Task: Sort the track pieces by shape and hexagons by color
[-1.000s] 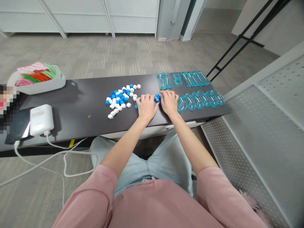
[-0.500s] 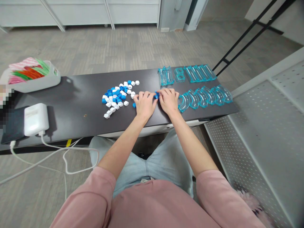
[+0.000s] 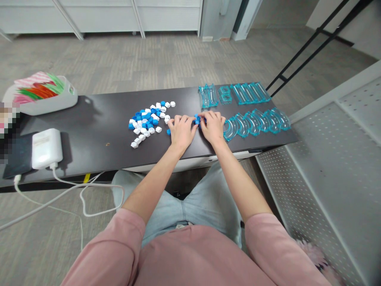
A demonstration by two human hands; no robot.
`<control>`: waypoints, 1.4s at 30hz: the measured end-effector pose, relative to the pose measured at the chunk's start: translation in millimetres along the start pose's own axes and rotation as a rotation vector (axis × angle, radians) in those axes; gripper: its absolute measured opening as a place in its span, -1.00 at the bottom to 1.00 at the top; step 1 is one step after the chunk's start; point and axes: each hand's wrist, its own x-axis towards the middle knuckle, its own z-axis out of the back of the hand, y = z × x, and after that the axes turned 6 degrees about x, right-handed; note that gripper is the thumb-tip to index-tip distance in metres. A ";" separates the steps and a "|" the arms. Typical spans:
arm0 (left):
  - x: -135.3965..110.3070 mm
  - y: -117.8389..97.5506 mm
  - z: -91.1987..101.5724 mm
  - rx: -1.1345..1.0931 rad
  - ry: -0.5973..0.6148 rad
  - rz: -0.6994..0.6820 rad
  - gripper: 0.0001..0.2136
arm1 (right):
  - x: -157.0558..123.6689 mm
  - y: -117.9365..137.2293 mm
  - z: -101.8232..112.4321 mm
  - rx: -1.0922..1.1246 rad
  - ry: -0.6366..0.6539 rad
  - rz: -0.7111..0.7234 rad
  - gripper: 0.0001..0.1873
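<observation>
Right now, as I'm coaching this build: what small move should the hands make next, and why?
Probably press the small blue plastic blocks together: the left hand and right hand both rest fingertips on them on the dark tabletop, meeting there. The loose pile of blue and white blocks lies beside the left hand for afterwards.

A pink top (image 3: pixel 202 258) with loose short sleeves (image 3: pixel 116 246) (they end near the elbows) over pale blue jeans (image 3: pixel 205 202); forearms bare down to the left hand (image 3: pixel 181 133) and right hand (image 3: pixel 213 129).
</observation>
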 end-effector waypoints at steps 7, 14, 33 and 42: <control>-0.9 0.1 -0.8 0.023 -0.002 -0.003 -0.67 | 0.7 2.0 0.9 -0.025 0.000 -0.012 -0.55; -2.1 -1.8 2.1 0.023 0.010 -0.004 -0.66 | 1.4 -2.4 -2.2 -0.004 -0.007 0.006 -0.51; 1.2 2.6 -4.8 0.007 -0.031 -0.006 -0.70 | -0.2 -0.8 0.5 0.040 -0.021 -0.016 -0.55; 0.2 2.1 -2.6 -0.015 -0.017 0.003 -0.71 | 1.6 -3.1 -0.3 0.035 0.005 -0.009 -0.54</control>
